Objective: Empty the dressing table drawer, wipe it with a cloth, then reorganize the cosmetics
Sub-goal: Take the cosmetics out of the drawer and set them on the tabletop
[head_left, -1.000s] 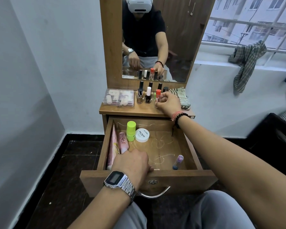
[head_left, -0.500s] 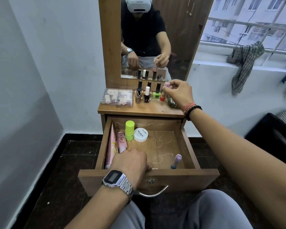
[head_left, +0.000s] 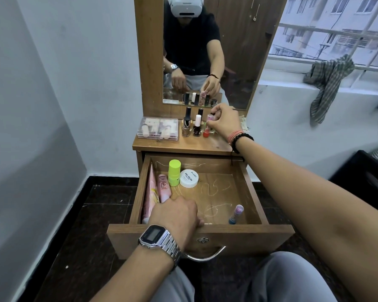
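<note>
Dressing table (head_left: 179, 147) with its drawer (head_left: 251, 192) pulled open, holding 2 pink tubes (head_left: 158, 189), a green stick (head_left: 174, 172), a white jar (head_left: 189, 178) and a small blue bottle (head_left: 236, 214). Left hand (head_left: 175, 214) curls over the drawer's front edge, steadying it. Right hand (head_left: 224, 119) pinches a pink-capped bottle (head_left: 210, 118) above the nail polish row (head_left: 195, 127) on the tabletop. Step judged: reorganizing, since the drawer looks part refilled. Next move calls for carrying the bottle down into a bare patch, upright.
</note>
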